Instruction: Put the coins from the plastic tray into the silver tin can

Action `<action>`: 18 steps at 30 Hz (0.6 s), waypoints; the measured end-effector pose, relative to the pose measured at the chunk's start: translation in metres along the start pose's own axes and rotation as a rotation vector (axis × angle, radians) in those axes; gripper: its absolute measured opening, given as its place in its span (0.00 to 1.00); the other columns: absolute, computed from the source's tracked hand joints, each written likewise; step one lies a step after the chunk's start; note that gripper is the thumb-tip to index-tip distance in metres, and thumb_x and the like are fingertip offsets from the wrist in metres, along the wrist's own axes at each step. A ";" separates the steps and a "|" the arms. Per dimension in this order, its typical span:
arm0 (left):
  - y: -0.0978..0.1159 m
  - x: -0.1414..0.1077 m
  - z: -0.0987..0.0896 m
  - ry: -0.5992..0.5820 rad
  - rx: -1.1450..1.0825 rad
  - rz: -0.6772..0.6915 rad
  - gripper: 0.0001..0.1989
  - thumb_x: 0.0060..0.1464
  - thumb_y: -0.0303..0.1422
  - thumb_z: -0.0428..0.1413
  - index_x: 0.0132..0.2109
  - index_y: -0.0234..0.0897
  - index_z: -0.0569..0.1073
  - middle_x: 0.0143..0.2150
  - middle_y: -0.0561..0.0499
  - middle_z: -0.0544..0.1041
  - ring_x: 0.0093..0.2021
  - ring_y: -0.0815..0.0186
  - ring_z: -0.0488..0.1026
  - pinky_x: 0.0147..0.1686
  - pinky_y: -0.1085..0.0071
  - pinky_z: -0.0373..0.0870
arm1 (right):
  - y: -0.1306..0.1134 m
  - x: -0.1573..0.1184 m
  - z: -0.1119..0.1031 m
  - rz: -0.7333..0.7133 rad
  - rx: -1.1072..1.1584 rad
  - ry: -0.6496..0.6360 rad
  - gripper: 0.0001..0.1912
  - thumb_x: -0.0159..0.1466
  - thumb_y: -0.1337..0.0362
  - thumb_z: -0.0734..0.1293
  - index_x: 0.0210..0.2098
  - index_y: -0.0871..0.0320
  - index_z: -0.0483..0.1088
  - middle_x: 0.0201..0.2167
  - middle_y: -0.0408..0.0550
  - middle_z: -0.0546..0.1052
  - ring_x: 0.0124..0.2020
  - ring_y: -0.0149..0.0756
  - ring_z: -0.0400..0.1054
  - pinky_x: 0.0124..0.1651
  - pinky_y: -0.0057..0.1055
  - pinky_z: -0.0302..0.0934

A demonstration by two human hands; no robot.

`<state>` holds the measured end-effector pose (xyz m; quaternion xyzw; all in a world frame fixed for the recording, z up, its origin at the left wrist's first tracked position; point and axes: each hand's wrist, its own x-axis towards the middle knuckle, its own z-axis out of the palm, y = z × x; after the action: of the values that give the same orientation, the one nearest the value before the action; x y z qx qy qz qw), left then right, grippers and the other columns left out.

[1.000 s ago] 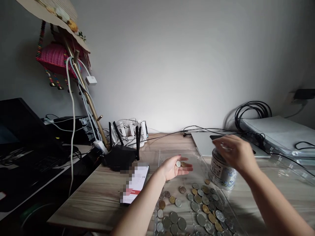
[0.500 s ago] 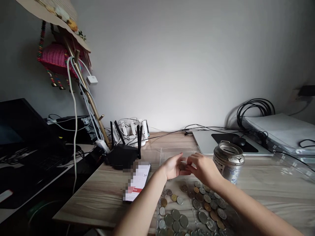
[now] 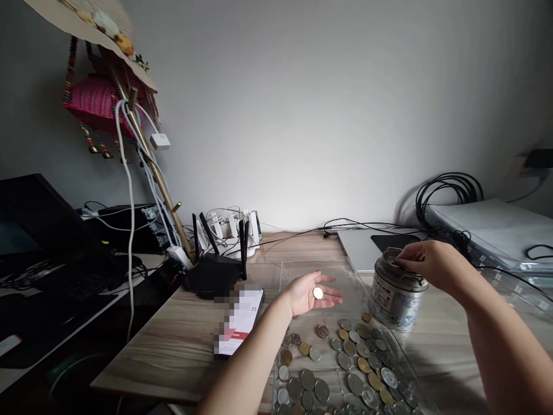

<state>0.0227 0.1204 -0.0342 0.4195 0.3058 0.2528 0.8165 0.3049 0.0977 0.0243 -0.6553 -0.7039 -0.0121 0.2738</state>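
My left hand [image 3: 316, 293] is palm up over the clear plastic tray [image 3: 302, 270], fingers spread, a bright round coin [image 3: 318, 293] lying on its palm. At the right, my right hand [image 3: 421, 259] is closed in a pinch at the top of a metal tin [image 3: 396, 297] with a slotted lid. Whatever is between those fingertips is hidden. Many silver and gold-coloured coins [image 3: 355, 383] lie flat in the tray, below and right of my left hand.
A phone [image 3: 242, 320] lies left of the tray, behind it a black router [image 3: 215, 274]. A laptop [image 3: 38, 230] and a stand with hanging cables [image 3: 149, 155] are at the left. A mouse pad [image 3: 389, 242] and coiled black cables [image 3: 425, 196] are behind the tin.
My right hand has moved from my left hand rightward to the tin's lid. My left hand has stayed in place, and its palm with the coin now shows.
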 end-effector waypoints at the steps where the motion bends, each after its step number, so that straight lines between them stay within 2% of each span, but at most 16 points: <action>1: 0.000 0.000 0.000 0.001 0.001 -0.002 0.21 0.54 0.42 0.42 0.48 0.28 0.62 0.38 0.38 0.74 0.37 0.60 0.73 0.38 0.67 0.64 | 0.002 0.001 0.000 0.010 -0.010 -0.007 0.11 0.48 0.55 0.63 0.22 0.53 0.73 0.16 0.42 0.72 0.19 0.32 0.64 0.21 0.26 0.52; 4: 0.001 0.000 0.000 0.005 -0.002 -0.003 0.21 0.54 0.41 0.42 0.48 0.28 0.62 0.39 0.37 0.74 0.38 0.60 0.73 0.39 0.67 0.64 | 0.000 0.001 -0.002 0.017 -0.011 -0.052 0.09 0.48 0.56 0.64 0.22 0.53 0.73 0.19 0.42 0.73 0.21 0.34 0.65 0.23 0.27 0.54; 5: 0.001 -0.001 0.000 0.008 -0.008 0.000 0.22 0.54 0.41 0.41 0.48 0.28 0.62 0.39 0.37 0.73 0.38 0.60 0.73 0.39 0.67 0.64 | -0.004 0.001 -0.003 -0.001 0.003 -0.019 0.09 0.49 0.57 0.63 0.23 0.53 0.73 0.21 0.42 0.74 0.23 0.34 0.66 0.25 0.28 0.55; 9: 0.001 -0.002 0.000 -0.037 -0.059 0.031 0.23 0.54 0.43 0.40 0.47 0.28 0.63 0.38 0.36 0.73 0.39 0.57 0.72 0.39 0.66 0.63 | -0.037 -0.011 -0.001 -0.139 0.097 0.402 0.12 0.55 0.57 0.60 0.31 0.56 0.72 0.30 0.47 0.74 0.30 0.35 0.66 0.32 0.30 0.58; 10: 0.001 -0.002 0.000 -0.060 -0.078 0.052 0.24 0.54 0.44 0.40 0.47 0.28 0.63 0.38 0.37 0.73 0.39 0.57 0.72 0.39 0.65 0.63 | -0.049 -0.015 0.004 -0.198 0.124 0.436 0.13 0.57 0.58 0.59 0.33 0.56 0.72 0.30 0.48 0.73 0.30 0.34 0.65 0.32 0.29 0.58; 11: 0.001 -0.002 0.000 -0.081 -0.101 0.080 0.25 0.54 0.45 0.40 0.47 0.28 0.64 0.38 0.37 0.73 0.40 0.57 0.71 0.40 0.64 0.62 | -0.061 -0.019 0.010 -0.271 0.145 0.404 0.13 0.58 0.59 0.58 0.33 0.56 0.71 0.30 0.48 0.73 0.29 0.32 0.65 0.31 0.28 0.58; 13: 0.000 -0.002 0.000 -0.102 -0.160 0.139 0.26 0.53 0.47 0.40 0.47 0.28 0.64 0.35 0.39 0.74 0.38 0.58 0.71 0.39 0.64 0.63 | -0.083 -0.027 0.028 -0.452 0.153 0.216 0.11 0.58 0.60 0.58 0.35 0.55 0.70 0.30 0.47 0.72 0.29 0.30 0.64 0.30 0.26 0.58; 15: 0.000 -0.001 -0.001 -0.103 -0.212 0.177 0.27 0.52 0.48 0.41 0.47 0.29 0.65 0.31 0.44 0.73 0.32 0.63 0.71 0.35 0.66 0.63 | -0.100 -0.033 0.048 -0.601 0.106 0.055 0.10 0.59 0.61 0.59 0.36 0.53 0.69 0.31 0.46 0.71 0.32 0.31 0.64 0.30 0.26 0.58; 18: 0.000 -0.001 -0.001 -0.090 -0.218 0.171 0.29 0.52 0.50 0.40 0.49 0.30 0.64 0.27 0.49 0.71 0.24 0.68 0.67 0.26 0.72 0.60 | -0.113 -0.037 0.072 -0.703 0.039 -0.026 0.09 0.59 0.61 0.58 0.34 0.54 0.69 0.32 0.47 0.71 0.36 0.34 0.62 0.33 0.28 0.59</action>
<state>0.0219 0.1205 -0.0339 0.3638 0.2025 0.3342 0.8455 0.1733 0.0751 -0.0133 -0.3677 -0.8900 -0.0841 0.2562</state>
